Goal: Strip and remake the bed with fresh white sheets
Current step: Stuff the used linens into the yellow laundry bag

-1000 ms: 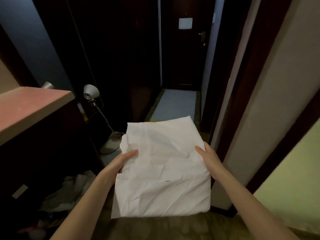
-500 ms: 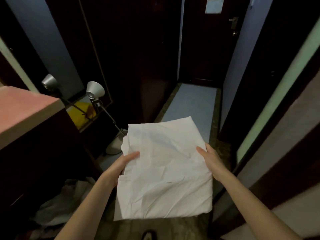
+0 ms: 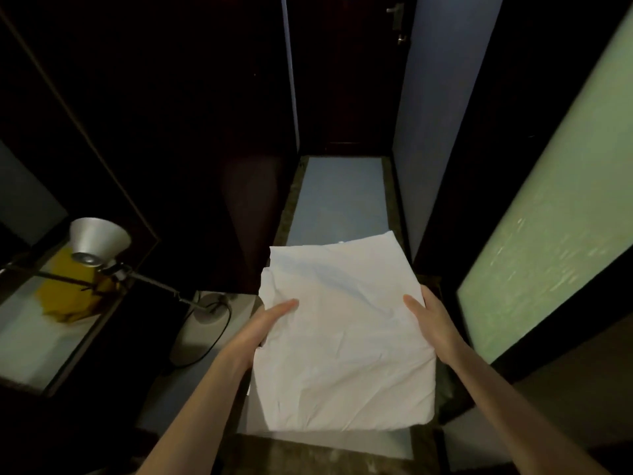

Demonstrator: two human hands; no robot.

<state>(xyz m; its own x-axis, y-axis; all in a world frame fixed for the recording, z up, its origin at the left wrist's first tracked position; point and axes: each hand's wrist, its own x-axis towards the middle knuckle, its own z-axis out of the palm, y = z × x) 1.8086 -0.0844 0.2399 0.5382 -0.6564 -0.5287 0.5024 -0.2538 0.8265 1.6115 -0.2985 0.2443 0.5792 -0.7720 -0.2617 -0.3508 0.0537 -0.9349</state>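
- The folded white sheet (image 3: 346, 341) is carried flat at about waist height in front of the person, over the floor of a narrow, dim passage; no bed shows in this view.
- The left hand (image 3: 265, 325) grips the sheet's left edge, thumb lying on top and the fingers hidden beneath; the right hand (image 3: 430, 322) grips the right edge the same way, thumb on top.
- The step in hand looks like carrying fresh linen to the bed — so the task is probably at an early or middle stage, with the remaking not yet begun.
- To do it well: keep both hands under the stack's edges so the folds stay together, hold it level, and keep the near edge from sagging — it droops slightly already.
- Just left of the sheet, low down, a desk lamp (image 3: 99, 241) with a silver shade stands on a round base (image 3: 209, 308), its dark cord looping on the floor; a careful step to the right of it avoids a snag.
- Further left something yellow (image 3: 68, 296) shows in what may be a mirror panel; I cannot tell what it is.
- To the right runs a pale green frosted panel (image 3: 555, 214).
- Farthest off, the blue-grey floor strip (image 3: 339, 197) leads to a dark door (image 3: 346, 70) with a metal handle (image 3: 397, 15).
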